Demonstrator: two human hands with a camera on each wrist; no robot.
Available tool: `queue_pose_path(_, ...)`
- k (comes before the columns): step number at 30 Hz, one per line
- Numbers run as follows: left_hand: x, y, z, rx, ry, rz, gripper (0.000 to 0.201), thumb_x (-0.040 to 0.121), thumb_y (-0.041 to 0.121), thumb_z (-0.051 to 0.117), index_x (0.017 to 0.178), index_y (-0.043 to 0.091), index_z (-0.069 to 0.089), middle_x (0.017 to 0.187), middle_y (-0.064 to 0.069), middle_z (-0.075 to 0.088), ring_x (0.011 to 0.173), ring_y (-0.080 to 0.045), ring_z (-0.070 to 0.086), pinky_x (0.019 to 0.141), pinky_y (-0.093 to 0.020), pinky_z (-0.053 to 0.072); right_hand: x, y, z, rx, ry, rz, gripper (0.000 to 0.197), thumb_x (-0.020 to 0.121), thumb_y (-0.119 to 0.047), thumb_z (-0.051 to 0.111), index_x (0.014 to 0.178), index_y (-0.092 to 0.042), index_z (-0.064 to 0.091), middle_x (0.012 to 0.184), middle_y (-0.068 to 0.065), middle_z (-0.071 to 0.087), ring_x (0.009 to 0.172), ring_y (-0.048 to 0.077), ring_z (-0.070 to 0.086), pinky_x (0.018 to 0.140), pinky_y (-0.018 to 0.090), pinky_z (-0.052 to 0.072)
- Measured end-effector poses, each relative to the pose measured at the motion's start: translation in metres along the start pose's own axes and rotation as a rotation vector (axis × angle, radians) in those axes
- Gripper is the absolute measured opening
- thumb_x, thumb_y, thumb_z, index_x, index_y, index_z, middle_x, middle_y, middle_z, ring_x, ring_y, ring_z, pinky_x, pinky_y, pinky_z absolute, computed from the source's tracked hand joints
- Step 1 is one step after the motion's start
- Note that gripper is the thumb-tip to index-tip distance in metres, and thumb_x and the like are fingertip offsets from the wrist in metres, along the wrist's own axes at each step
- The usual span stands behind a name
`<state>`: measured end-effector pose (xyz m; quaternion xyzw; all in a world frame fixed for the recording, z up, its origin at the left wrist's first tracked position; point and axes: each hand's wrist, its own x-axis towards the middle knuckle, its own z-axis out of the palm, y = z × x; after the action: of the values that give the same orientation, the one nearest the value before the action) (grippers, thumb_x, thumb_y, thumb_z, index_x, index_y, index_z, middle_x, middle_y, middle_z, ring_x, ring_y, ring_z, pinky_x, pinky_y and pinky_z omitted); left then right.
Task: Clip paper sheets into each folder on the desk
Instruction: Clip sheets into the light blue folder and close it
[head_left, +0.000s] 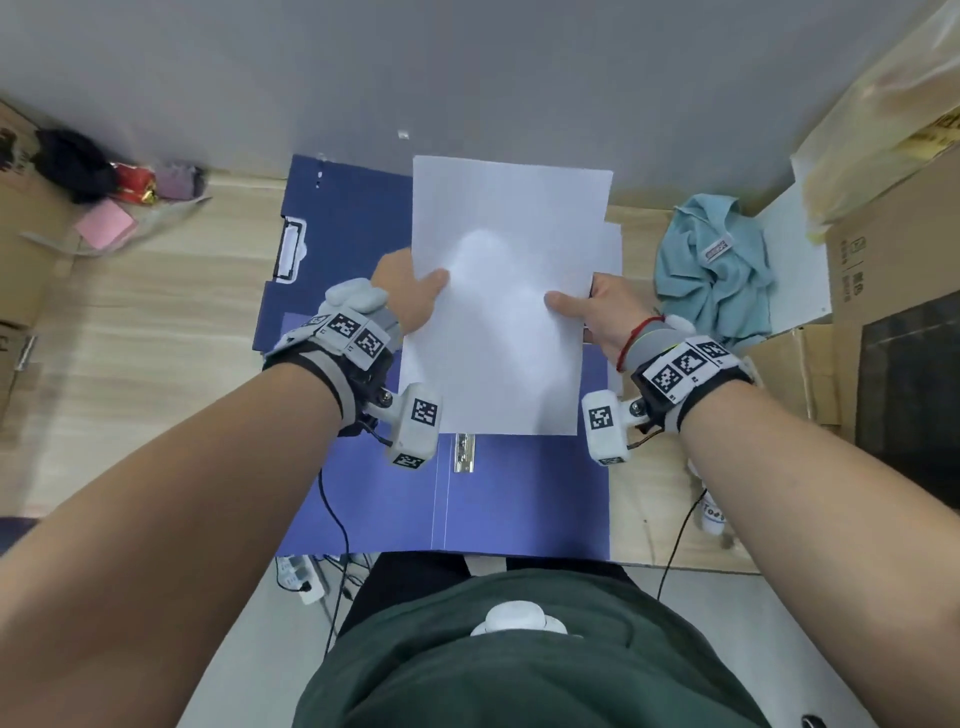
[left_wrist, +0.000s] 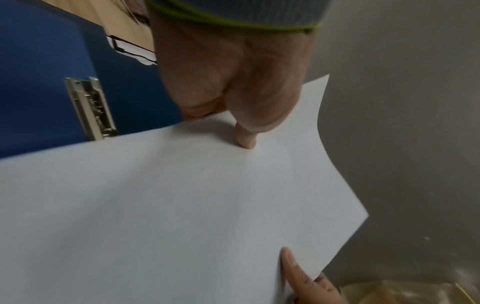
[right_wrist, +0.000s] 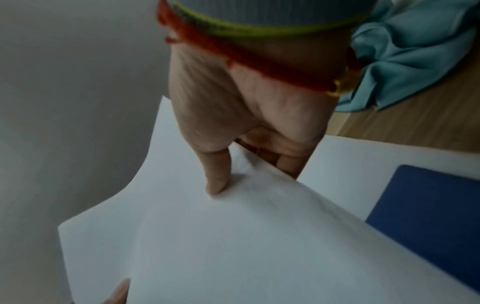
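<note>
I hold white paper sheets (head_left: 504, 291) in the air above an open blue folder (head_left: 519, 499) on the desk. My left hand (head_left: 415, 293) pinches the sheets' left edge, thumb on top. My right hand (head_left: 589, 312) pinches the right edge the same way. The folder's metal clip (head_left: 464, 453) shows just below the sheets' near edge, and again as the clip (left_wrist: 91, 109) in the left wrist view. A second blue folder (head_left: 343, 228) lies open behind, with a label pocket (head_left: 291, 252). More white paper (right_wrist: 345, 174) lies under my right hand.
A crumpled teal cloth (head_left: 714, 265) lies at the right of the desk. Cardboard boxes (head_left: 893, 249) stand at the far right. Pink sticky notes (head_left: 106, 223) and small clutter sit at the back left. The wooden desk (head_left: 156, 353) shows bare at the left.
</note>
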<state>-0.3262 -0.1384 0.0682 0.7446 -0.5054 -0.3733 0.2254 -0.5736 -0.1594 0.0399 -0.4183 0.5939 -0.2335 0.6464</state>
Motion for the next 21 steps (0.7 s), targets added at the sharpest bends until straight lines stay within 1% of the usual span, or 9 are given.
queue_pose_path(4,-0.017,-0.012,-0.008,-0.077,-0.026,-0.018,0.037,0.089,0.028,0.057,0.110,-0.001,0.066,0.107,-0.017,0.070,0.097,-0.034,0.066,0.089,-0.049,0.053,-0.021,0.012,0.017,0.076,-0.088,0.137,0.043,0.081,-0.017,0.079,0.121,-0.007,0.065,0.112,0.007,0.074,0.101,0.024,0.072,0.082,0.040,0.059)
queue_pose_path(8,-0.027,-0.020,-0.012,-0.087,-0.077,0.033,0.031,0.094,0.021,0.057,0.113,-0.001,0.066,0.110,-0.017,0.070,0.101,-0.033,0.065,0.090,-0.046,0.052,-0.037,0.028,0.031,0.169,-0.074,0.180,0.047,0.081,-0.013,0.079,0.124,-0.002,0.063,0.116,0.012,0.072,0.106,0.027,0.070,0.088,0.040,0.057)
queue_pose_path(9,-0.029,-0.027,-0.011,-0.086,-0.096,0.041,0.029,0.095,0.018,0.056,0.115,0.000,0.066,0.112,-0.015,0.070,0.102,-0.032,0.065,0.090,-0.043,0.052,-0.040,0.035,0.037,0.143,-0.011,0.181,0.053,0.078,-0.019,0.082,0.124,-0.001,0.062,0.117,0.012,0.071,0.107,0.029,0.069,0.093,0.042,0.055)
queue_pose_path(11,-0.029,-0.034,-0.008,-0.078,-0.120,0.053,0.026,0.095,0.016,0.055,0.113,0.000,0.066,0.112,-0.010,0.070,0.097,-0.027,0.065,0.086,-0.036,0.052,-0.030,0.056,0.031,-0.018,0.099,0.179,0.082,0.058,-0.049,0.091,0.122,-0.006,0.062,0.115,0.008,0.072,0.106,0.027,0.069,0.098,0.045,0.052)
queue_pose_path(13,-0.034,-0.047,-0.003,-0.068,-0.152,0.057,0.022,0.095,0.014,0.057,0.110,0.001,0.066,0.106,-0.008,0.069,0.087,-0.022,0.062,0.077,-0.029,0.049,-0.016,0.102,0.016,-0.162,0.168,0.204,0.113,0.036,-0.076,0.084,0.124,-0.010,0.059,0.113,0.004,0.071,0.104,0.024,0.068,0.096,0.044,0.053)
queue_pose_path(14,-0.036,-0.053,0.001,-0.066,-0.171,0.039,0.021,0.094,0.012,0.059,0.110,0.000,0.066,0.101,-0.009,0.069,0.082,-0.020,0.062,0.074,-0.028,0.049,-0.018,0.112,0.013,-0.235,0.193,0.229,0.120,0.032,-0.083,0.079,0.125,-0.010,0.058,0.112,0.004,0.070,0.102,0.025,0.068,0.095,0.044,0.054)
queue_pose_path(16,-0.043,-0.067,0.012,-0.141,-0.227,-0.048,0.022,0.092,0.006,0.062,0.112,-0.004,0.064,0.091,-0.012,0.068,0.066,-0.015,0.063,0.067,-0.029,0.053,-0.040,0.117,0.013,-0.321,0.243,0.267,0.117,0.038,-0.085,0.074,0.125,-0.009,0.059,0.113,0.007,0.069,0.102,0.027,0.067,0.094,0.045,0.053)
queue_pose_path(18,-0.049,-0.081,0.023,-0.195,-0.285,-0.153,0.025,0.090,-0.001,0.062,0.114,-0.007,0.063,0.078,-0.009,0.066,0.051,-0.007,0.063,0.061,-0.025,0.053,-0.072,0.103,0.023,-0.382,0.295,0.331,0.097,0.060,-0.072,0.075,0.128,-0.005,0.058,0.121,0.011,0.067,0.109,0.029,0.064,0.099,0.044,0.050)
queue_pose_path(21,-0.061,-0.097,0.034,-0.118,-0.349,-0.217,0.021,0.088,-0.003,0.064,0.109,-0.006,0.064,0.069,-0.004,0.062,0.051,-0.010,0.060,0.054,-0.019,0.053,-0.091,0.116,0.014,-0.404,0.364,0.454,0.081,0.085,-0.051,0.068,0.139,0.004,0.044,0.137,0.015,0.054,0.125,0.033,0.053,0.101,0.039,0.043)
